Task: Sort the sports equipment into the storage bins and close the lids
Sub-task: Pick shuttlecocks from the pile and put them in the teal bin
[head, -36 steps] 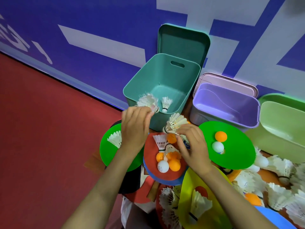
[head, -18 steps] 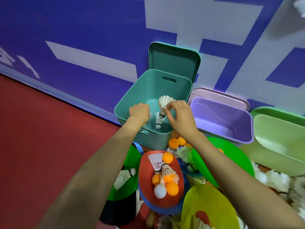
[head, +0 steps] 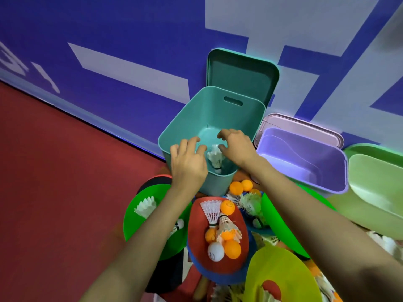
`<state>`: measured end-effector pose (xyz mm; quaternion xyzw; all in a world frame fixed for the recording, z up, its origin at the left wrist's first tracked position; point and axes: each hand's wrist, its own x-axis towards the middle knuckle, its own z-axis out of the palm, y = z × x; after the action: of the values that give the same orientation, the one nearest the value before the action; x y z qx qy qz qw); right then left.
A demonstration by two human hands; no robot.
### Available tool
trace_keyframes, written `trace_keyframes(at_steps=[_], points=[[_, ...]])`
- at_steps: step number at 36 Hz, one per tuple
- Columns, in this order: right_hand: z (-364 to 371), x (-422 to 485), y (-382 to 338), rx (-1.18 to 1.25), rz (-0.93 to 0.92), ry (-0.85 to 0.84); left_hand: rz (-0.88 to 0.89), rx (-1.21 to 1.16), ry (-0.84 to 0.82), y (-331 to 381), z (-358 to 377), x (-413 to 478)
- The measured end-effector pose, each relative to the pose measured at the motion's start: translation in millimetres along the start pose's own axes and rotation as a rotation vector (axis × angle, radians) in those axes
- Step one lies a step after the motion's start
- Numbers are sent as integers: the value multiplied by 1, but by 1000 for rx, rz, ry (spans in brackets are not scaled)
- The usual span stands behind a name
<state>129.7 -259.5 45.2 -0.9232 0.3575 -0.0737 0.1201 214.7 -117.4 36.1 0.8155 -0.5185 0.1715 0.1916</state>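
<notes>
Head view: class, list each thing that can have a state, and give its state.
Teal bin, open, shuttlecock inside.
Teal lid, upright behind the bin.
Purple bin, open, nothing seen inside.
Green bin, open.
Left hand, open, above teal bin.
Right hand, open, holding nothing.

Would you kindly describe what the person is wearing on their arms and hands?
The left forearm and right forearm are bare to the frame edge, no sleeves in view. The left hand and right hand are ungloved; no watch, bracelet or ring shows.
</notes>
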Motion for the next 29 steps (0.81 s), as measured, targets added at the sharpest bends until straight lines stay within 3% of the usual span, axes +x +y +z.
trace_keyframes(at_steps=[2, 7, 11, 21, 29], points=[[-3, -18, -3, 51, -50, 101, -21, -82, 77, 3, -6, -19], [-6, -83, -17, 254, -185, 365, -96, -268, 96, 8, -25, -71], [2, -139, -37, 345, -263, 401, -170, -308, 47, -1, -28, -115], [62, -189, -75, 372, -403, 138, -447, -241, -41, -64, -40, -163], [85, -169, -101, 195, -494, -65, -540, -226, -223, -84, -26, -158]])
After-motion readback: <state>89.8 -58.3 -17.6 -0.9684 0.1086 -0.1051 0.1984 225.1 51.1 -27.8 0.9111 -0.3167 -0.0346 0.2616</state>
